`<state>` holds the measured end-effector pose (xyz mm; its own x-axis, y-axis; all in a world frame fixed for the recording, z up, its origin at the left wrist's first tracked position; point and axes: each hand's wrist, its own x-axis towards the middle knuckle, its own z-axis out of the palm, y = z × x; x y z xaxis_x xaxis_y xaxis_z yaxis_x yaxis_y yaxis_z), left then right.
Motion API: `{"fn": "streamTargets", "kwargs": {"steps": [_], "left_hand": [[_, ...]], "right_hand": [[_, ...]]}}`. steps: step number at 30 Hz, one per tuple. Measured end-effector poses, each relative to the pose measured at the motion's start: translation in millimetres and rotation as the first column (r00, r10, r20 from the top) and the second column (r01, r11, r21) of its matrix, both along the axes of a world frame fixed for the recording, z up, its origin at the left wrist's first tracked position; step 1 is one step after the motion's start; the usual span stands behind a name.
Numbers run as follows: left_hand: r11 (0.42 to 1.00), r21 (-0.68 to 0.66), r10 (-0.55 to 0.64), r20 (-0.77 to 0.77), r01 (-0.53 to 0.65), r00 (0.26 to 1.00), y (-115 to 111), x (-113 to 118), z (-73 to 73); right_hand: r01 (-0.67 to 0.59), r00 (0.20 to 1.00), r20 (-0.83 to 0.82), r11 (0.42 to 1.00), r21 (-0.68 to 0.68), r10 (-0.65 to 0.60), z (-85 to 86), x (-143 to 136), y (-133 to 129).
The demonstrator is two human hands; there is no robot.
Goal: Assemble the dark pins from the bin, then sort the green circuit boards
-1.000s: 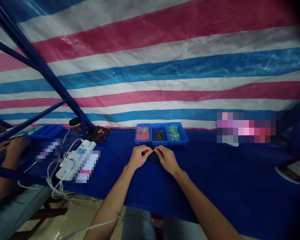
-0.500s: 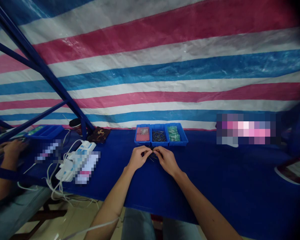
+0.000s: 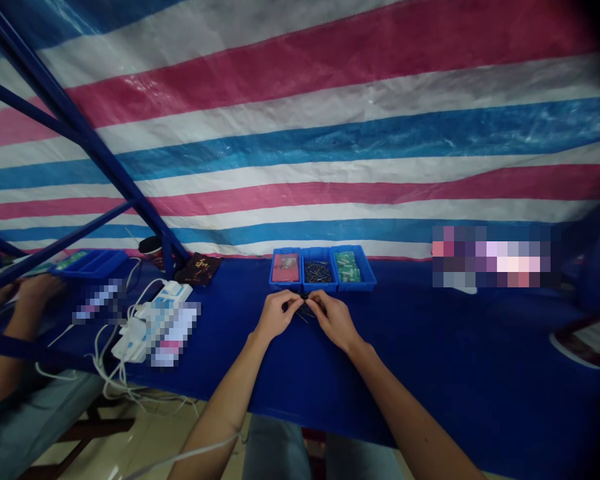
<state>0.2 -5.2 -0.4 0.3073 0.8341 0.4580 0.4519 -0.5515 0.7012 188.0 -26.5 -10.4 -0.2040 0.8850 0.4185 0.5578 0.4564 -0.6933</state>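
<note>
My left hand [image 3: 279, 312] and my right hand [image 3: 331, 315] meet fingertip to fingertip over the table, both closed in a pinch. What they pinch is too small and too hidden to name. Under the fingertips lies a little pile of thin dark pin-like pieces [image 3: 306, 313]. Just beyond stand three joined blue bins. The left bin [image 3: 285, 287] holds a pink-red sheet or packet [image 3: 285, 266]. Many dark, thin, nail-like pieces [image 3: 318, 271] fill the middle bin. Green-and-white small packets [image 3: 349, 267] lie in the right one.
To the left are a white power strip [image 3: 153, 320] with tangled cables, a brown packet [image 3: 199, 269], a cup [image 3: 152, 248] and a blue frame post [image 3: 87, 137]. A co-worker's hand [image 3: 36, 293] is by a blue tray [image 3: 93, 265] at far left. A striped sheet [image 3: 330, 147] hangs behind.
My hands stay nearly in place, with only slight finger movement at the pinch. At far left the co-worker's hand has shifted a little to the right.
</note>
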Motion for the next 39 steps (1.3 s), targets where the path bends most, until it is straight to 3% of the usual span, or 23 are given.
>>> {"fn": "streamTargets", "kwargs": {"steps": [9, 30, 39], "left_hand": [[1.0, -0.004, -0.015, -0.016, 0.015, 1.0, 0.5, -0.1, -1.9], [1.0, -0.009, -0.011, 0.005, 0.012, 1.0, 2.0, -0.5, -2.2], [1.0, 0.003, -0.009, 0.006, 0.009, 1.0, 2.3, -1.4, -1.9]], "right_hand": [[-0.03, 0.999, -0.043, 0.999, 0.04, 0.032, -3.4, -0.9, 1.7], [0.025, 0.993, 0.119, 0.999, 0.023, -0.028, 0.7, -1.2, 0.0], [-0.013, 1.0, -0.013, 1.0, 0.002, 0.013, -0.5, -0.7, 0.2]]}}
